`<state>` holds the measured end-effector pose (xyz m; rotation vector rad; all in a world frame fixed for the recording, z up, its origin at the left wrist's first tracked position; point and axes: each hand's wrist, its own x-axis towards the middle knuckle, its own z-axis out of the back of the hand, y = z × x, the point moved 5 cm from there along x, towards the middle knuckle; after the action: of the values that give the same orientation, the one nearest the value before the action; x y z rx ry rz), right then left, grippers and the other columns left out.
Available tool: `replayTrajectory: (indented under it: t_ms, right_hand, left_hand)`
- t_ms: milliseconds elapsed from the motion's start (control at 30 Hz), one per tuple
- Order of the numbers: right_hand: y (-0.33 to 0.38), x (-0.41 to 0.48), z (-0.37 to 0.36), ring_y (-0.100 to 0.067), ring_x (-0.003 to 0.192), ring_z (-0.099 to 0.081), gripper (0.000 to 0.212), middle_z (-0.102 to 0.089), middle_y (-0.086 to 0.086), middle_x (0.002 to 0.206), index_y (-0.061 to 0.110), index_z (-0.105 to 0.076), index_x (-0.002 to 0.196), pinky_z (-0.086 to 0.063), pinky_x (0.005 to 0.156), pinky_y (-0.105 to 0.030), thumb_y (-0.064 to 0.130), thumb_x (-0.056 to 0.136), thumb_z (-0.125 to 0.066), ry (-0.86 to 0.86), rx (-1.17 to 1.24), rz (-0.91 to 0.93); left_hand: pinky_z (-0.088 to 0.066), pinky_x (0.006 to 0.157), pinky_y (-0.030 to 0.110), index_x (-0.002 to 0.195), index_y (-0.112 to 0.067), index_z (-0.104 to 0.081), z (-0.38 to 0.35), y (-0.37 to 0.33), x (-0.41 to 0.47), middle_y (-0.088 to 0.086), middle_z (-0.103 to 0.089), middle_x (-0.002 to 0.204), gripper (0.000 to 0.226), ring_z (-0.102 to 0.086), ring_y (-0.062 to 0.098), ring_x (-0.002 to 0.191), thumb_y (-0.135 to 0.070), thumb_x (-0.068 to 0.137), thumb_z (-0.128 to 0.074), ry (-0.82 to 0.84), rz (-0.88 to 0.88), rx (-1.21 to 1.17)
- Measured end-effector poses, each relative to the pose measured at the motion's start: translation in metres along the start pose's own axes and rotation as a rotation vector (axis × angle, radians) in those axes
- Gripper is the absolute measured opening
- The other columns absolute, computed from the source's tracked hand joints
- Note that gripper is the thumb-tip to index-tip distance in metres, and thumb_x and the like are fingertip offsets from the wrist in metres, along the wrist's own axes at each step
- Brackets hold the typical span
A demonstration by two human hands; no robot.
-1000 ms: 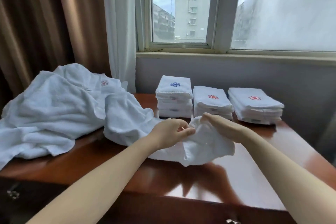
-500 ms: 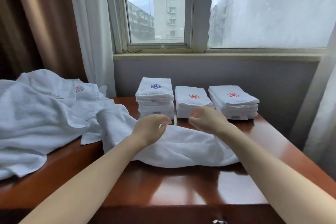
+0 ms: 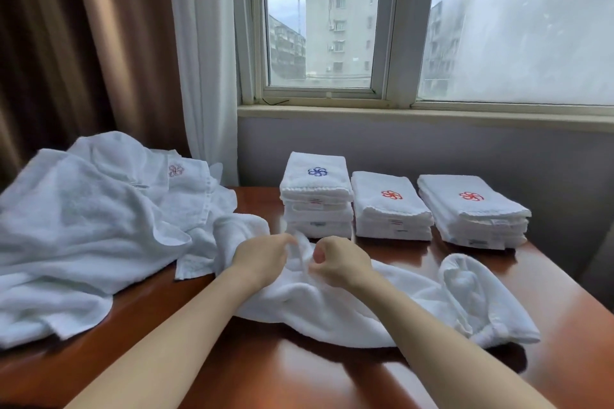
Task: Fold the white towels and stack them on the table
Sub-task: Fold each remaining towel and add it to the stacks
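left hand (image 3: pixel 262 259) and right hand (image 3: pixel 339 262) each pinch the towel (image 3: pixel 365 309) just before the 3 stacks (image 3: pixel 390 206); flicking it open could topple them.

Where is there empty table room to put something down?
Bare wood shows on the table along the near edge, in front of the loose towel, and at the right edge just in front of the right stack. A thin strip runs between the three stacks and that towel. The unfolded pile crowds the left; the stacks crowd the back.
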<state>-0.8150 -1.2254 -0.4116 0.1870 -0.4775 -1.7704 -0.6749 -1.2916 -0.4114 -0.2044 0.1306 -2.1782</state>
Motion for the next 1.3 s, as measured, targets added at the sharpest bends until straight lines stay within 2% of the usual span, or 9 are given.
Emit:
replayTrajectory:
  t_ms: [200, 400, 567, 700, 833, 967, 1033, 1133, 1300]
  right_hand:
    - [-0.003, 0.010, 0.047, -0.019, 0.083, -0.057, 0.014, -0.060, 0.003, 0.086, 0.020, -0.059, 0.090, -0.045, 0.073, -0.030, 0.016, 0.092, -0.046, -0.028, 0.320, 0.027]
    - [-0.011, 0.001, 0.105, -0.014, 0.066, -0.050, 0.026, -0.056, 0.005, 0.068, 0.016, -0.061, 0.069, -0.038, 0.060, -0.027, 0.005, 0.084, -0.043, -0.158, 0.478, 0.029]
    - [-0.038, -0.009, 0.143, -0.016, 0.071, -0.051, 0.022, -0.060, 0.001, 0.078, 0.008, -0.062, 0.081, -0.038, 0.063, -0.029, 0.004, 0.087, -0.042, -0.286, 0.396, 0.003]
    - [-0.058, -0.022, 0.157, -0.018, 0.088, -0.056, 0.029, -0.063, 0.002, 0.096, 0.021, -0.062, 0.091, -0.039, 0.073, -0.029, 0.004, 0.091, -0.038, -0.325, 0.315, -0.041]
    - [-0.067, -0.040, 0.172, -0.023, 0.102, -0.059, 0.031, -0.066, 0.001, 0.109, 0.027, -0.063, 0.097, -0.049, 0.088, -0.037, 0.009, 0.095, -0.038, -0.359, 0.205, -0.068]
    - [-0.062, -0.057, 0.187, -0.023, 0.104, -0.059, 0.033, -0.068, 0.004, 0.109, 0.029, -0.067, 0.106, -0.043, 0.075, -0.033, 0.014, 0.094, -0.040, -0.441, 0.000, -0.062]
    - [-0.062, -0.065, 0.192, -0.025, 0.107, -0.057, 0.033, -0.068, -0.001, 0.108, 0.030, -0.069, 0.107, -0.044, 0.080, -0.034, 0.016, 0.094, -0.043, -0.485, -0.129, -0.059]
    - [-0.066, -0.077, 0.197, -0.024, 0.108, -0.056, 0.030, -0.067, -0.005, 0.103, 0.032, -0.072, 0.104, -0.044, 0.086, -0.034, 0.019, 0.094, -0.047, -0.508, -0.291, -0.085]
    - [-0.060, -0.086, 0.195, -0.026, 0.097, -0.065, 0.027, -0.072, 0.001, 0.102, 0.028, -0.075, 0.097, -0.052, 0.072, -0.031, 0.019, 0.091, -0.051, -0.444, -0.214, -0.143]
  left_hand:
    - [-0.048, 0.086, 0.038, 0.154, -0.041, -0.020, 0.011, -0.014, 0.016, 0.003, -0.053, 0.134, 0.060, -0.059, 0.027, 0.110, -0.022, 0.101, -0.043, -0.054, -0.114, -0.067]
    - [-0.038, 0.103, 0.039, 0.124, -0.025, -0.058, 0.042, -0.049, 0.028, -0.002, -0.039, 0.133, 0.032, -0.041, 0.020, 0.124, -0.038, 0.095, -0.057, -0.181, -0.320, -0.055]
    - [-0.042, 0.066, 0.033, 0.080, -0.025, -0.048, 0.061, -0.068, 0.021, -0.013, -0.054, 0.082, 0.029, -0.054, 0.016, 0.081, -0.050, 0.087, -0.062, -0.097, -0.333, -0.270]
    - [-0.042, 0.062, 0.032, 0.077, -0.025, -0.054, 0.077, -0.074, 0.010, -0.012, -0.057, 0.076, 0.034, -0.054, 0.013, 0.075, -0.058, 0.080, -0.062, -0.170, -0.326, -0.120]
    - [-0.026, 0.049, 0.026, 0.057, -0.022, -0.041, 0.100, -0.078, 0.001, -0.009, -0.048, 0.059, 0.038, -0.048, 0.017, 0.064, -0.046, 0.077, -0.064, -0.253, -0.331, 0.063]
    - [-0.028, 0.050, 0.025, 0.059, -0.022, -0.045, 0.113, -0.074, -0.009, -0.010, -0.051, 0.063, 0.037, -0.049, 0.011, 0.061, -0.048, 0.079, -0.063, -0.160, -0.229, 0.209]
    - [-0.030, 0.051, 0.026, 0.060, -0.019, -0.049, 0.116, -0.066, -0.016, -0.009, -0.053, 0.062, 0.043, -0.050, 0.011, 0.059, -0.056, 0.078, -0.062, -0.081, -0.158, 0.222]
    - [-0.033, 0.054, 0.027, 0.059, -0.019, -0.055, 0.117, -0.048, -0.026, -0.009, -0.051, 0.057, 0.047, -0.048, 0.014, 0.055, -0.064, 0.069, -0.065, 0.063, -0.076, 0.075]
    - [-0.041, 0.065, 0.031, 0.072, -0.015, -0.056, 0.114, -0.045, -0.046, 0.002, -0.049, 0.074, 0.039, -0.046, 0.018, 0.070, -0.053, 0.066, -0.059, 0.266, -0.039, -0.155]
